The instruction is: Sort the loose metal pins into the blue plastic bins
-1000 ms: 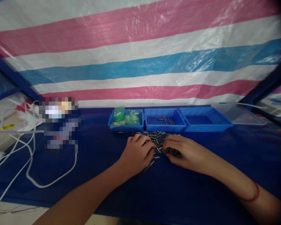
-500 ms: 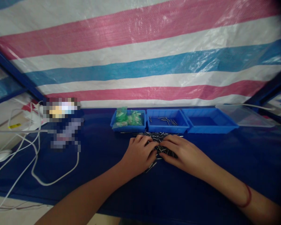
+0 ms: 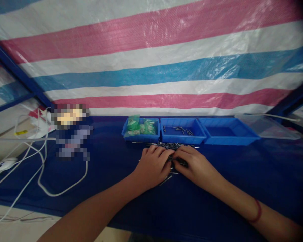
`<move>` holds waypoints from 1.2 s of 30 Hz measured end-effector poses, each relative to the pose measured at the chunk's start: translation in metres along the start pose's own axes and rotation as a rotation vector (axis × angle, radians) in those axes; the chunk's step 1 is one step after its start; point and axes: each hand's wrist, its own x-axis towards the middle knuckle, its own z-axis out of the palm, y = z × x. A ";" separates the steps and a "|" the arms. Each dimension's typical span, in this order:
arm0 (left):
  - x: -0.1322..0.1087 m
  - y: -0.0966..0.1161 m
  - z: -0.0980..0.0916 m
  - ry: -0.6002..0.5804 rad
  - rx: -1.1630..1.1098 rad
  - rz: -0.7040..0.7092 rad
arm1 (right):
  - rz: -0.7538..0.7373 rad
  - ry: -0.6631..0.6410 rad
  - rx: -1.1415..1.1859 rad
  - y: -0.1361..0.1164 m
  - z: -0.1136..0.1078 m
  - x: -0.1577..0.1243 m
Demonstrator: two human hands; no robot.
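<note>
A pile of thin metal pins (image 3: 170, 146), dark with silvery parts, lies on the blue table in front of the bins. My left hand (image 3: 154, 164) rests at the pile's left side, its fingers curled over the pins and its thumb bent inward. From the right, my right hand (image 3: 192, 163) closes its fingers around a bunch of the same pins. The fingertips of both hands nearly meet in the middle, and what lies beneath them is mostly hidden. A few loose pins (image 3: 166, 180) are scattered just below my left hand.
Behind the pile stand a blue bin (image 3: 141, 137) holding green bags, a blue bin (image 3: 183, 137) with several pins, and another blue bin (image 3: 229, 139). A clear plastic sheet (image 3: 267, 127) lies at right. White cables (image 3: 41, 168) and a white mouse-like object (image 3: 6, 164) are at left.
My hands have drawn closer together over the pile, with the right fingers more tightly curled. The whole view has shifted slightly.
</note>
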 end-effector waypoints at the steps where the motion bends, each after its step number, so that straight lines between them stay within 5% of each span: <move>1: 0.000 0.000 0.000 0.002 -0.002 -0.001 | 0.005 0.005 0.023 0.000 -0.001 0.000; 24: 0.006 -0.007 0.005 0.191 -0.216 -0.095 | -0.020 0.234 0.125 -0.002 -0.009 -0.002; 30: 0.006 -0.004 -0.001 0.142 -0.264 -0.105 | -0.072 0.248 0.129 -0.007 -0.011 -0.003; 36: 0.003 -0.008 -0.001 0.046 -0.029 -0.056 | -0.009 0.201 -0.091 0.007 -0.017 -0.003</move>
